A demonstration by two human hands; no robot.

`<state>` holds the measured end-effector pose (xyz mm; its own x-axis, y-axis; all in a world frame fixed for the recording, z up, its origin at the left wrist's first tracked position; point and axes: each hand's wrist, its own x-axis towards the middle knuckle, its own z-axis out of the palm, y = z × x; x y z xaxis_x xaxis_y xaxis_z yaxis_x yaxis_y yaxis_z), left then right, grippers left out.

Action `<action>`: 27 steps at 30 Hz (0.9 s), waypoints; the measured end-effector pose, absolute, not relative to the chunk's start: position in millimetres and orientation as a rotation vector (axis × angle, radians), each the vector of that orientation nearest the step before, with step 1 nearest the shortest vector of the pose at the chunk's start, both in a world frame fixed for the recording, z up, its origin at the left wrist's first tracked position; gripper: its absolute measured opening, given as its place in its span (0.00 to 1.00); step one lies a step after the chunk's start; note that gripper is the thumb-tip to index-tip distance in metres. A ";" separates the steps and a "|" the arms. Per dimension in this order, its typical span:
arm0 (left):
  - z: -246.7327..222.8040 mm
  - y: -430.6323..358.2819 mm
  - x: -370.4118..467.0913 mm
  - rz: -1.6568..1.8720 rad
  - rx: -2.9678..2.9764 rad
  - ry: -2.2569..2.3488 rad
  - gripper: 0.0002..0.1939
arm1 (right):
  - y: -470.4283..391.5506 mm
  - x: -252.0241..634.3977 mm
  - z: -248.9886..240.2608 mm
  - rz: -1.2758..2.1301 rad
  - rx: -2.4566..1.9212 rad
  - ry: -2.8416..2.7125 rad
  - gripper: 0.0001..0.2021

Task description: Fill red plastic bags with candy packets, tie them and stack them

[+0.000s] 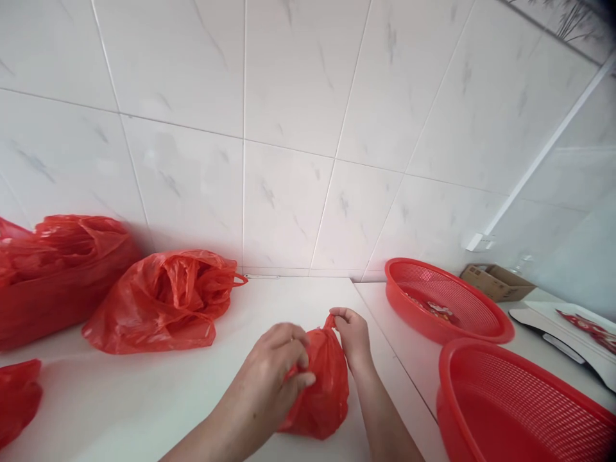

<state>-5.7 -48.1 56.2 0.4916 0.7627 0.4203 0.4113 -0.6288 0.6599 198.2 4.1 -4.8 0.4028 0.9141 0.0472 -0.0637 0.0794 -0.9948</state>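
Observation:
A filled red plastic bag [327, 391] stands on the white tabletop in front of me, its top gathered into a twisted neck. My right hand [353, 337] pinches that neck between thumb and fingers at the upper right. In front of the bag's left side is my left hand [276, 369], fingers bent and the thumb a little apart from them. Nothing shows between those fingertips, and I cannot tell whether they touch the bag. What the bag contains is hidden by the red plastic.
To the left lie a crumpled red bag [163, 301], a bigger red bundle [58, 282] and part of another red bag [19, 398]. On the right are two red mesh baskets [399, 301], one holding small packets, a cardboard box [495, 282] and a white scale [563, 337]. A tiled wall [289, 205] rises behind.

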 end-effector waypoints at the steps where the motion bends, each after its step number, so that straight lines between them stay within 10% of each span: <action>1: 57.3 -53.2 -8.1 0.896 2.313 0.920 0.12 | 8.8 203.4 -14.9 0.857 -1.307 -0.866 0.06; 9: 34.8 -64.0 -36.1 0.863 2.113 0.719 0.08 | 13.4 230.4 -50.7 0.989 -1.277 -0.945 0.15; 18: -43.6 -30.2 -31.0 0.716 2.109 0.918 0.69 | -45.0 227.8 -45.4 1.344 -0.984 -1.261 0.46; 27: -52.0 -31.9 0.7 0.783 2.184 0.821 0.61 | -60.9 166.4 -33.1 1.063 -1.170 -1.521 0.24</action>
